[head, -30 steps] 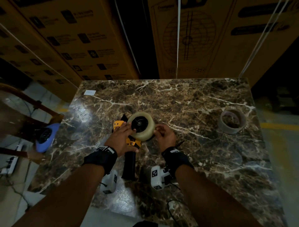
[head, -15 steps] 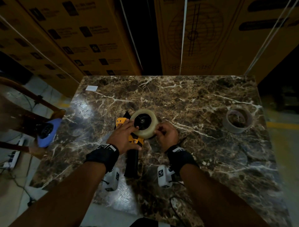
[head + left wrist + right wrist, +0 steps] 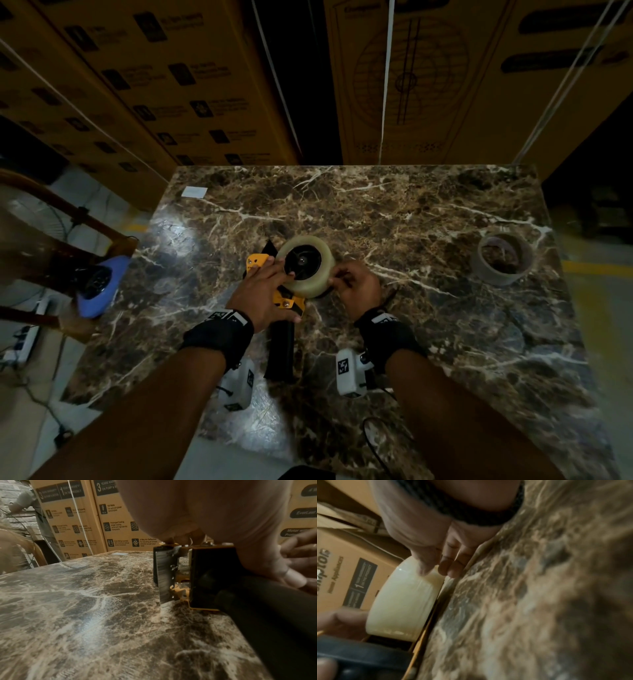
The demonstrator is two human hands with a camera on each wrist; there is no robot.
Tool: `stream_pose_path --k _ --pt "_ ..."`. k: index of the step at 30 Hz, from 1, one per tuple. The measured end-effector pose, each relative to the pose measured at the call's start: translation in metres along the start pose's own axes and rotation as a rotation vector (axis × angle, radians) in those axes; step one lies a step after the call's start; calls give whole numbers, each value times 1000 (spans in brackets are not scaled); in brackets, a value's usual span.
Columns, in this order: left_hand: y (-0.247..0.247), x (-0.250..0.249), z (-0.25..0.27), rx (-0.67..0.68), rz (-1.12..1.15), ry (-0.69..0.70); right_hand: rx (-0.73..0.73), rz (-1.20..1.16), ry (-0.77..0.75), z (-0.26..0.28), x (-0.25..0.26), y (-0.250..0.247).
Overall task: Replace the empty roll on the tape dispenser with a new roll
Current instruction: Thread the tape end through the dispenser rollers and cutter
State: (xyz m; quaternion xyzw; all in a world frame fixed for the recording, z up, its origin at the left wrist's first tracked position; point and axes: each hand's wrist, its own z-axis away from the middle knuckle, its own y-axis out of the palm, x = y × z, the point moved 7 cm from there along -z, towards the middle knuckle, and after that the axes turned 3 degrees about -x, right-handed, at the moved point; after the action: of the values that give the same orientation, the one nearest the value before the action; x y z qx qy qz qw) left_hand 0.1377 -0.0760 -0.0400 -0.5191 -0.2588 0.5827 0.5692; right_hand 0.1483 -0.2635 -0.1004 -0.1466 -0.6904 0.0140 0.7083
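Observation:
A yellow and black tape dispenser (image 3: 257, 262) lies on its side on the marble table (image 3: 411, 222), black handle (image 3: 281, 353) pointing toward me. A new cream tape roll (image 3: 310, 281) sits on its hub. My left hand (image 3: 263, 291) presses flat on the yellow frame, fingers stretched toward the hub and thumb by the handle; the left wrist view shows the palm (image 3: 205, 513) above the dispenser (image 3: 202, 577). My right hand (image 3: 356, 284) pinches the roll's right edge; in the right wrist view its fingertips (image 3: 448, 569) touch the roll (image 3: 402, 601). The empty grey core (image 3: 503, 270) stands at the far right.
Stacked cardboard boxes (image 3: 171, 85) wall off the table's far edge. A fan with a blue hub (image 3: 99, 284) stands off the left edge. A small white label (image 3: 194, 192) lies at the far left corner. Bare marble lies between the dispenser and the empty core.
Both hands stay on the dispenser and roll; the right hand's fingers have shifted slightly along the roll's edge. The head view has tilted a little.

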Motion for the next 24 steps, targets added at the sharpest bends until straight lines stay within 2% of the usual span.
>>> stream_pose_path --k 10,15,21,24 --pt "-1 0 0 4 5 -5 104 168 -139 -6 13 5" --pt "0 1 -1 2 2 -2 106 170 -173 -2 18 7" --pt "1 1 -1 1 6 1 -76 74 -32 5 5 0" --pt "0 0 0 1 2 -9 -138 81 -107 9 11 -3"
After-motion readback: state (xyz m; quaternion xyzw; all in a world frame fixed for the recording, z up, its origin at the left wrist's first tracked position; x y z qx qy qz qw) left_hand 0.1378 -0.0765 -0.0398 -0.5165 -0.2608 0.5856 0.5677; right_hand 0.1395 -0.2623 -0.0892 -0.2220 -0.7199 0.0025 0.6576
